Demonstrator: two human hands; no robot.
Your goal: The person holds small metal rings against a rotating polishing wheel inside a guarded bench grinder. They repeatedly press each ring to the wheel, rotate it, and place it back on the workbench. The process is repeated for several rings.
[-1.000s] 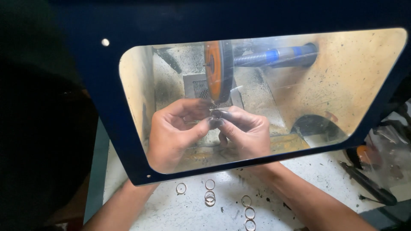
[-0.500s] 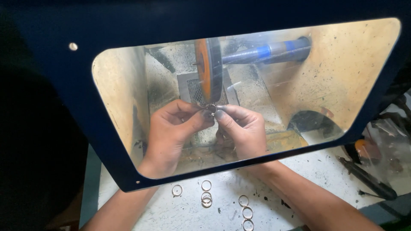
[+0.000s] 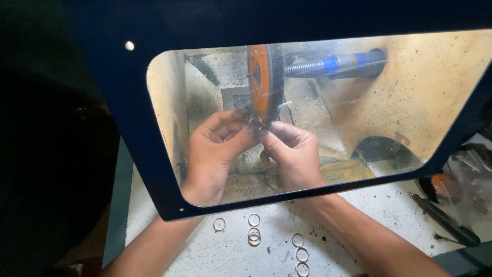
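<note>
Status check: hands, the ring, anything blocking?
Left hand and right hand pinch a small ring together against the orange wheel. Clear guard window covers the view; loose rings lie apart.

Two bare, sleeveless forearms [image 3: 154, 251]

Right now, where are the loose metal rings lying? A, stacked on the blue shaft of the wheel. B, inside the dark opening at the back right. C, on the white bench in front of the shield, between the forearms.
C: several loose rings lie flat on the speckled white bench, outside the clear shield, between the two forearms.
</note>
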